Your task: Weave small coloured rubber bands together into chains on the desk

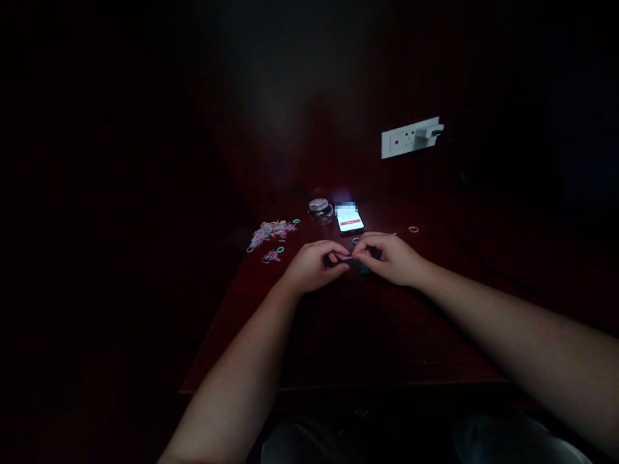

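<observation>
My left hand (315, 264) and my right hand (387, 256) meet over the middle of a dark red table (348, 335). Both are closed in a pinch on a small thin thing (349, 258) stretched between their fingertips; the dim light hides what it is. A teal scrap (363, 270) shows just under my right hand's fingers. A heap of small coloured rubber bands (271, 234) lies on the table to the left of my left hand.
A lit phone (349, 220) lies beyond the hands, with a small clear round jar (319, 209) beside it. One loose orange band (413, 229) rests to the right. A white wall socket (409, 138) with a plugged charger sits behind. The room is very dark.
</observation>
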A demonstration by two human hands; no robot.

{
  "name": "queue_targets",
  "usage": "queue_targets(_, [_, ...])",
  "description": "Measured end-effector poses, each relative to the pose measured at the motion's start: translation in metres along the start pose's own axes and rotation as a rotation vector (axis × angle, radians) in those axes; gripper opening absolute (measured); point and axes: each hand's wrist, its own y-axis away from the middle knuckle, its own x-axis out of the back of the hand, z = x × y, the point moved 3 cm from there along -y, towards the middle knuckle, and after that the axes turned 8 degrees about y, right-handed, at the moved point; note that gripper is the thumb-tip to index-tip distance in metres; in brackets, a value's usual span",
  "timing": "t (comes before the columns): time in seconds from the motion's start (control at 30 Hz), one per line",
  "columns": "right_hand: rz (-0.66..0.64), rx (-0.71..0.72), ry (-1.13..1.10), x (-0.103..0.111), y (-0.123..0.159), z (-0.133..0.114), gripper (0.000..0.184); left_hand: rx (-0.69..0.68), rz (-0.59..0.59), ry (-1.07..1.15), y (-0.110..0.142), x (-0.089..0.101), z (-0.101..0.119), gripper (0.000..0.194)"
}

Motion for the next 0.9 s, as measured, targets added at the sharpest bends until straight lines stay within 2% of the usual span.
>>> queue_targets(0.13, [0.008, 0.014, 0.009, 0.001, 0.0, 0.002, 0.014, 0.005, 0.057, 0.028, 0.0, 0.0, 0.0, 0.013])
queue_targets(0.4, [0.02, 0.048, 0.043, 0.002, 0.0, 0.001, 0.012, -0.008, 0.064, 0.048, 0.0, 0.0, 0.001, 0.01])
queue_targets(0.5, [0.074, 0.041, 0.145, 0.018, -0.003, 0.012, 0.012, 0.015, 0.039, 0.025, 0.001, 0.0, -0.004, 0.01])
queue_targets(0.57, [0.137, -0.071, 0.25, 0.037, -0.004, 0.029, 0.012, 0.044, 0.015, 0.009, 0.002, 0.0, -0.009, 0.012])
queue_targets(0.6, [0.117, -0.164, 0.301, 0.046, -0.004, 0.039, 0.013, 0.053, -0.001, 0.004, 0.002, 0.0, -0.012, 0.012])
queue_targets(0.7, [-0.083, -0.371, 0.414, 0.064, 0.0, 0.067, 0.01, 0.042, -0.05, -0.002, 0.002, -0.002, -0.018, 0.013])
queue_targets(0.8, [-0.261, -0.452, 0.419, 0.067, 0.006, 0.078, 0.011, 0.02, -0.064, -0.008, 0.001, -0.003, -0.02, 0.013])
queue_targets(0.9, [-0.318, -0.504, 0.45, 0.064, 0.009, 0.076, 0.008, 0.01, -0.062, -0.011, -0.001, -0.005, -0.02, 0.015])
